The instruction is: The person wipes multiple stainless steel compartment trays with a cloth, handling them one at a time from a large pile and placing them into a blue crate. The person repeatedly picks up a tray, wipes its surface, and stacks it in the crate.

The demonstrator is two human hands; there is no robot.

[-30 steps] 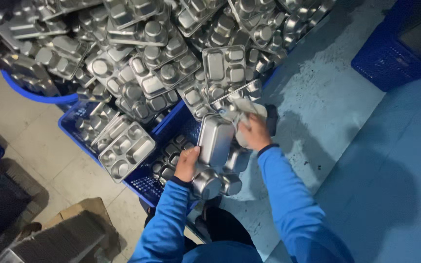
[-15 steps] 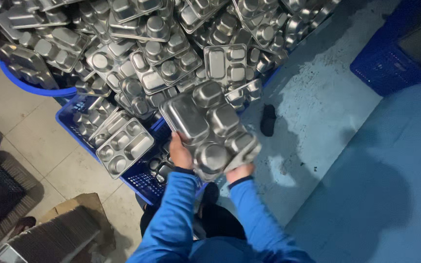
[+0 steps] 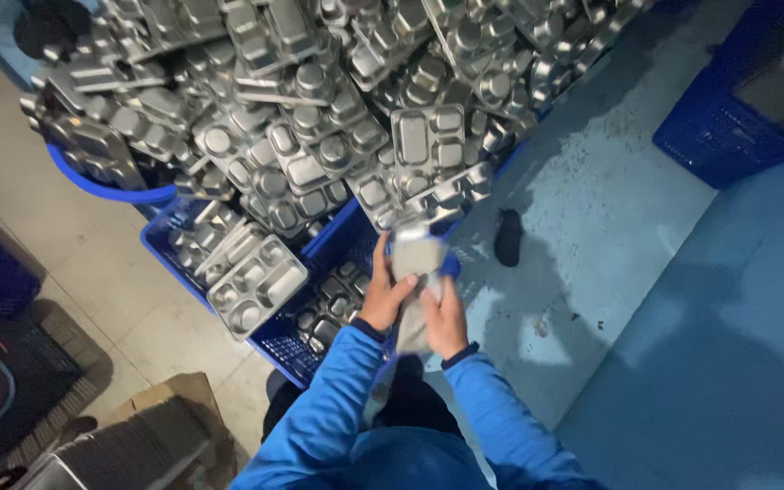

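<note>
Over the blue crate [image 3: 315, 340], both hands' fingers grip one tray [image 3: 415, 254] edge-on, left hand [image 3: 381, 299] beside right hand [image 3: 445, 318], a heap [image 3: 319, 109] of trays untouched behind.

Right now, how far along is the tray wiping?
Done: I can't tell which trays are finished. In hand: the left hand and right hand hold one steel tray edge-on, with a cloth between them. Left: a big heap of trays over the blue crate.
</note>
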